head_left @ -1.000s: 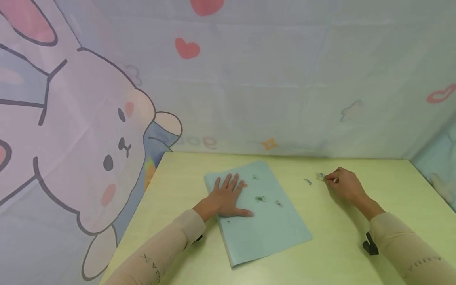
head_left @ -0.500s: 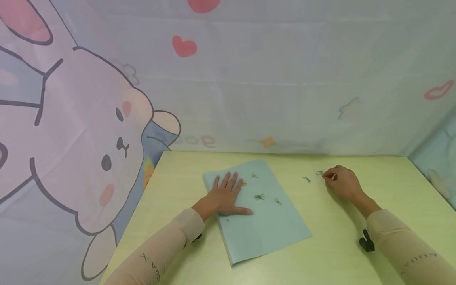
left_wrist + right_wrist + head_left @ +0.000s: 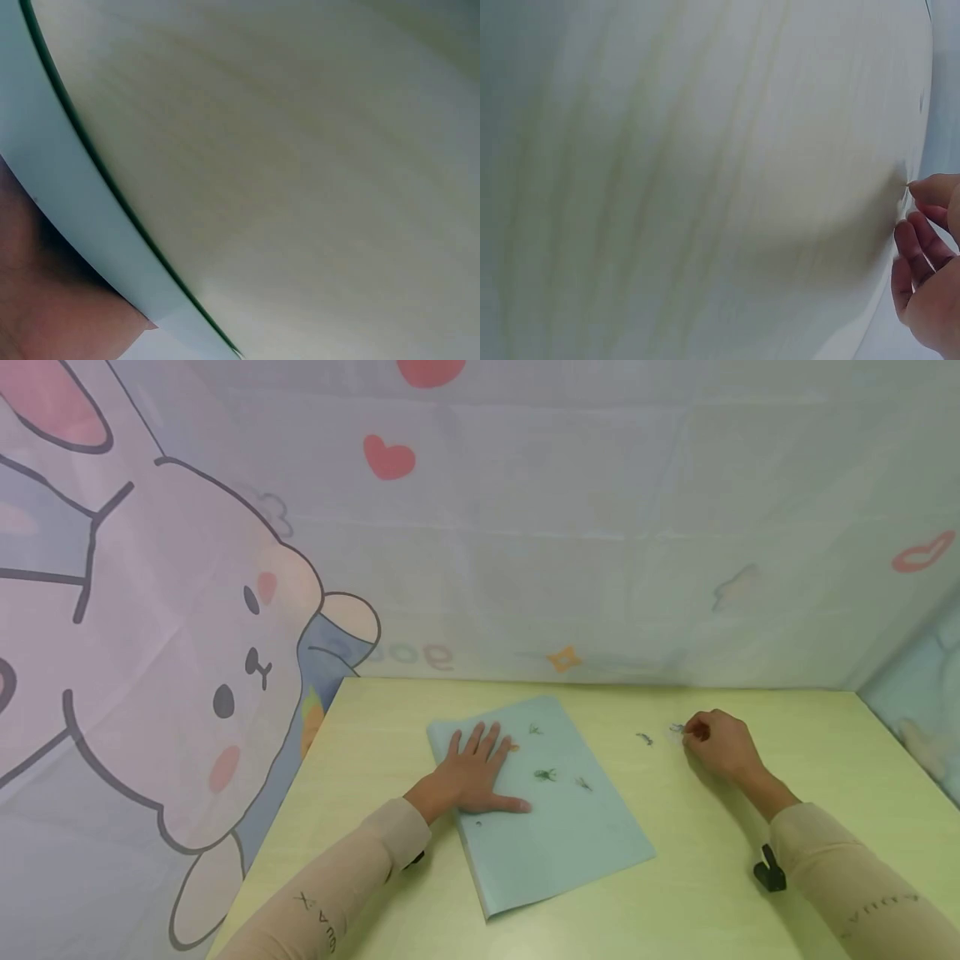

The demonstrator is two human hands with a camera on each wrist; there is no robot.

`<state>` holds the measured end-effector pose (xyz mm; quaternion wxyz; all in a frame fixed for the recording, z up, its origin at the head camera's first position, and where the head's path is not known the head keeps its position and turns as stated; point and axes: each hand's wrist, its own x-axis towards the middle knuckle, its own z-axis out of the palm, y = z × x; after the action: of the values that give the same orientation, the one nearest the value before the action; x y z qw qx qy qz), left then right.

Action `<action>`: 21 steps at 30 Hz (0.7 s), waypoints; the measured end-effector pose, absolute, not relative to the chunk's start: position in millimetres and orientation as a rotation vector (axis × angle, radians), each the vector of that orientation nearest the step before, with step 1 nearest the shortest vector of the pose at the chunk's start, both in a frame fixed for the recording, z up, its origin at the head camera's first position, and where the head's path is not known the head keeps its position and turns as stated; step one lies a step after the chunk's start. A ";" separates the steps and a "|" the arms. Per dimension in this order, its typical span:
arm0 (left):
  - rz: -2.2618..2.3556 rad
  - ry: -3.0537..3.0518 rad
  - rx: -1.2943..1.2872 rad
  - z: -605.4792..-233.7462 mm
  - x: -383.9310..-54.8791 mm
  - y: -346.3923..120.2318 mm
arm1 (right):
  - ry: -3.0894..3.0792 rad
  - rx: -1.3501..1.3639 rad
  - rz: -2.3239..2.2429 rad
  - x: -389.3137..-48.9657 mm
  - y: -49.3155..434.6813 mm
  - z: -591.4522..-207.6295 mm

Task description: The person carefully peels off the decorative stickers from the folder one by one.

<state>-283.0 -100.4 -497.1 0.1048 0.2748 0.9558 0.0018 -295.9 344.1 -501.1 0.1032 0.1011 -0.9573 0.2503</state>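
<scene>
My left hand (image 3: 474, 777) lies flat with spread fingers on a light blue sheet (image 3: 558, 860); the heel of that hand shows at the lower left of the left wrist view. Small insect-like figures dot the sheet, among them a green one (image 3: 545, 775) and a thin one (image 3: 583, 783). Off to the right, my right hand (image 3: 722, 743) pinches the edge of a small clear sticker (image 3: 677, 727) with a dark bluish print, low over the table. A similar small bluish piece (image 3: 645, 739) lies just left of it. In the right wrist view, thumb and fingertips (image 3: 915, 187) meet at the right edge.
The pale yellow table (image 3: 720, 877) reaches back to a hanging cloth (image 3: 555, 527) printed with hearts and a big rabbit (image 3: 225, 652). A tiny orange piece (image 3: 514, 747) sits by the left fingertips. A black clip-like part (image 3: 769, 870) hangs at the right sleeve.
My right hand stays at the small sticker, its fingers shifting slightly over its edge. The left hand keeps its place on the sheet. The head view has shifted a little.
</scene>
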 end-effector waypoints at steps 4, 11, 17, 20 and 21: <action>-0.012 2.807 0.797 -498.5 -284.0 -100.1 | -2.793 0.286 0.726 -297.3 342.8 -506.3; -0.010 2.805 0.801 -492.6 -282.6 -98.6 | -2.729 0.292 0.777 -297.7 327.1 -500.6; -0.020 2.802 0.799 -492.5 -281.3 -99.0 | -2.698 0.336 0.848 -298.9 310.3 -496.8; -0.018 2.805 0.791 -494.0 -281.1 -99.1 | -2.694 0.363 0.884 -299.2 301.5 -496.0; -0.019 2.806 0.789 -494.1 -281.1 -99.1 | -2.693 0.374 0.895 -298.9 298.2 -495.7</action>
<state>-281.1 -99.1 -494.1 0.1129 0.2691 0.9565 -0.0064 -298.9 298.2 -495.7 0.1392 0.1294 -0.9317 0.3096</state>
